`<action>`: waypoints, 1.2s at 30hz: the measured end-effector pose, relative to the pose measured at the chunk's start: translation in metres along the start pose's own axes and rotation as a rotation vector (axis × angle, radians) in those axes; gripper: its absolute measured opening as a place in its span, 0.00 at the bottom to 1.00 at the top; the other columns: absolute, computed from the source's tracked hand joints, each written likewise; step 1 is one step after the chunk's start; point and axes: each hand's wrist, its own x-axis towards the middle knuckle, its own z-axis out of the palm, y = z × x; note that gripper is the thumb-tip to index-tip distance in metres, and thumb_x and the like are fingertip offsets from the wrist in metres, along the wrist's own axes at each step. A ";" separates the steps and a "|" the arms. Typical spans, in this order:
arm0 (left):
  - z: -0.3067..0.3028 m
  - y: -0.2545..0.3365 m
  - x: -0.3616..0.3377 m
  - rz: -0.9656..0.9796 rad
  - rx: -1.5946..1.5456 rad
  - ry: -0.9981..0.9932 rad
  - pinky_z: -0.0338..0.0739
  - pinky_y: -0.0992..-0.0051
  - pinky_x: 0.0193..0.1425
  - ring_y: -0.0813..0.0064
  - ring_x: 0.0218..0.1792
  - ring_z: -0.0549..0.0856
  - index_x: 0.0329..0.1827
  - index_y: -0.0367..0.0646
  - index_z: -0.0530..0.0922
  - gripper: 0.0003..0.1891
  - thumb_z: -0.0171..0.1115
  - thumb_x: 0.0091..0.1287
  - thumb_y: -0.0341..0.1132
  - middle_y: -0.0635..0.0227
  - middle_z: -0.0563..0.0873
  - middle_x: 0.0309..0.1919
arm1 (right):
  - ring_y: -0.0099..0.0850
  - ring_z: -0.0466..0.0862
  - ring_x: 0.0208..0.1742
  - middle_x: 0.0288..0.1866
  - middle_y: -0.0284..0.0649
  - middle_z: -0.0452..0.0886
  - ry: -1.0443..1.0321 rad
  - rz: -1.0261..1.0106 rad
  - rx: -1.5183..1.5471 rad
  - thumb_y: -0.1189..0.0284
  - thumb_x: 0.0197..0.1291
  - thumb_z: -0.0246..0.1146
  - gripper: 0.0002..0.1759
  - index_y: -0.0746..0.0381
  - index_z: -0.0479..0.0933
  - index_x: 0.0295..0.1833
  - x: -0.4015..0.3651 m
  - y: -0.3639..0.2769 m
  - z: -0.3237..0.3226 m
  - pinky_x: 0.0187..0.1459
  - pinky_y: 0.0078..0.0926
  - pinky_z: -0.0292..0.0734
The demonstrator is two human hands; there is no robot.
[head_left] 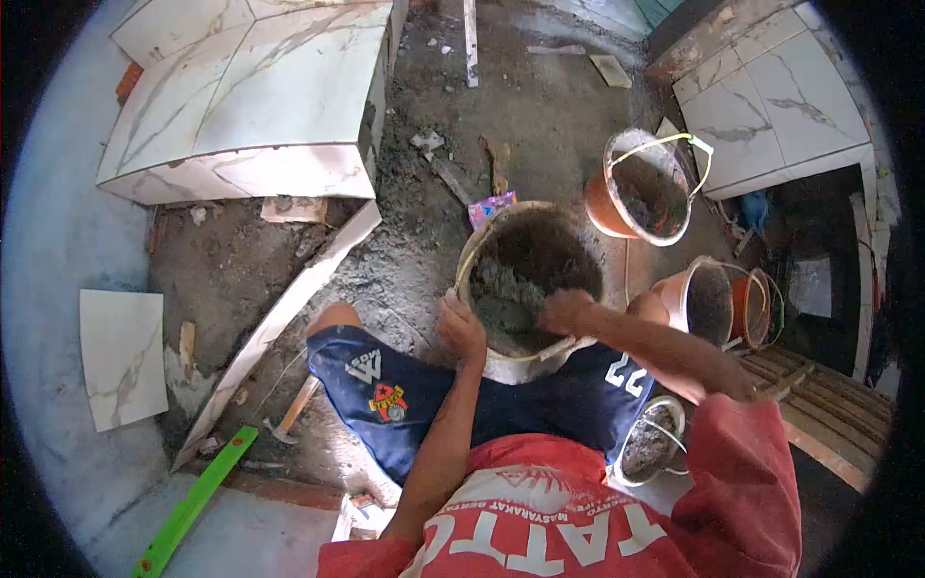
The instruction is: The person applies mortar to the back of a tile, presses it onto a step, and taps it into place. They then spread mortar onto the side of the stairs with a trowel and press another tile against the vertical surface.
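A large bucket [532, 371] of wet grey mortar [511, 279] stands between my knees, its pale handle lying along the rim. My left hand [462, 329] is closed on the bucket's near left rim. Inside the bucket's near right side, my right hand [567, 313] is closed just above the mortar. Whatever it grips is mostly hidden; a smooth grey shape shows by the fingers, perhaps a trowel blade, too smeared with mortar to make out.
An orange bucket [607, 207] stands ahead right; more buckets [674, 294] sit beyond my right arm. At left lie a hammer [294, 409], a green spirit level [198, 501], a long tile strip [289, 318] and a loose tile [122, 361]. A tiled ledge [260, 87] is behind.
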 end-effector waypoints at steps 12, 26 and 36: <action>0.006 0.005 0.003 0.082 0.040 0.061 0.68 0.56 0.32 0.44 0.31 0.77 0.34 0.35 0.72 0.19 0.40 0.70 0.42 0.45 0.77 0.25 | 0.35 0.82 0.31 0.26 0.36 0.81 0.286 0.224 -0.384 0.68 0.48 0.59 0.07 0.55 0.82 0.26 0.049 0.026 -0.017 0.26 0.38 0.73; 0.000 0.001 0.002 0.008 -0.037 -0.030 0.69 0.56 0.36 0.42 0.33 0.78 0.42 0.29 0.73 0.21 0.40 0.70 0.42 0.41 0.79 0.32 | 0.32 0.78 0.24 0.20 0.33 0.77 0.356 0.446 -0.251 0.68 0.46 0.58 0.07 0.57 0.79 0.24 0.052 0.026 -0.035 0.21 0.31 0.66; 0.006 -0.008 0.006 0.085 -0.036 -0.019 0.69 0.57 0.32 0.43 0.31 0.78 0.38 0.30 0.74 0.22 0.40 0.70 0.43 0.41 0.78 0.27 | 0.36 0.81 0.34 0.28 0.41 0.80 0.560 0.341 -0.208 0.69 0.49 0.57 0.07 0.59 0.79 0.31 -0.037 0.005 0.009 0.27 0.35 0.75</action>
